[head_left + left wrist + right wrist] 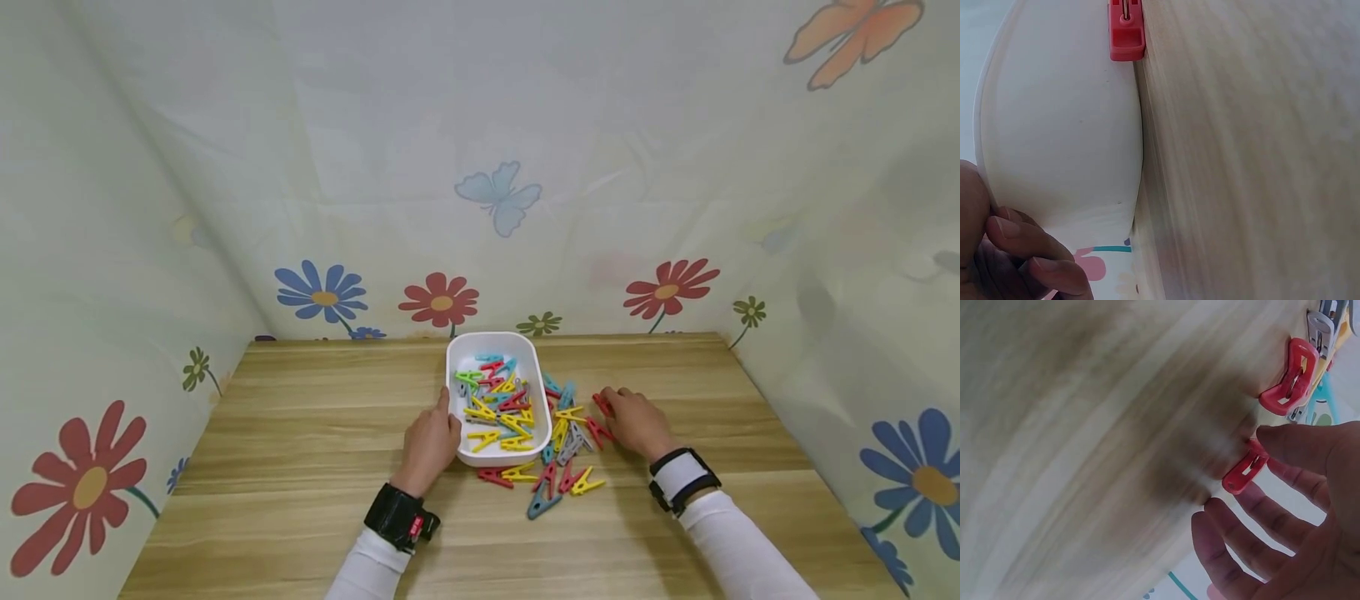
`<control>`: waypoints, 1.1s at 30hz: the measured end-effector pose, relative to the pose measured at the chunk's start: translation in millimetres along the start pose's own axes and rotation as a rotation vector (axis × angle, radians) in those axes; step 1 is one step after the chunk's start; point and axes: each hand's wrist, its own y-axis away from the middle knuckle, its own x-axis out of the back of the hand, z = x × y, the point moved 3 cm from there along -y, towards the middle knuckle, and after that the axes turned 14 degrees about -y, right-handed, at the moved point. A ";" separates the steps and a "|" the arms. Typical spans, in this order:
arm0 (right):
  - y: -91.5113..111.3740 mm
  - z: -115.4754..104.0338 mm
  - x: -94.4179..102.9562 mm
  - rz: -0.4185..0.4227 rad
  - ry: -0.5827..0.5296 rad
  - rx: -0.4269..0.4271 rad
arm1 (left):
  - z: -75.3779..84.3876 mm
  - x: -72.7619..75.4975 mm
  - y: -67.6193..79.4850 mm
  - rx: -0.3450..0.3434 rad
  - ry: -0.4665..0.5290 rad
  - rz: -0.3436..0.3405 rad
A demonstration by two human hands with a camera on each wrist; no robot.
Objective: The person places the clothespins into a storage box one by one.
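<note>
A white plastic tub (542,417) stands mid-table with several red, yellow, blue, green and grey clothespins (480,437) in it. My left hand (432,437) grips the tub's left wall near its front corner; in the left wrist view its fingers (1035,247) curl against the outside of the tub. To the right of the tub, my right hand (636,423) pinches a red clothespin (1246,472) between thumb and index finger, close over the tabletop. Its other fingers are spread apart. Another red clothespin (598,432) lies just beside that hand.
Several loose clothespins (573,442) lie heaped against the tub's right side. More lie before its front edge, among them a blue one (543,502) and a yellow one (587,482). Flower-printed curtains (360,192) enclose the wooden table (300,467) at the back and both sides.
</note>
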 end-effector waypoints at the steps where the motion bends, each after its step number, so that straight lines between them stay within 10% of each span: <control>1: 0.2 0.1 0.0 0.003 0.007 0.005 | 0.1 -0.1 -0.1 0.000 0.000 -0.001; 13: -1.5 -17.0 7.4 0.098 -0.071 -0.020 | -2.0 -3.2 -0.2 0.013 0.000 -0.026; 22: -10.2 -83.6 37.8 0.212 -0.158 0.130 | 0.1 -1.0 -0.7 0.009 -0.004 -0.025; 33: -14.5 -137.1 19.2 0.154 -0.237 0.329 | 0.0 -0.6 -0.3 0.001 -0.016 -0.007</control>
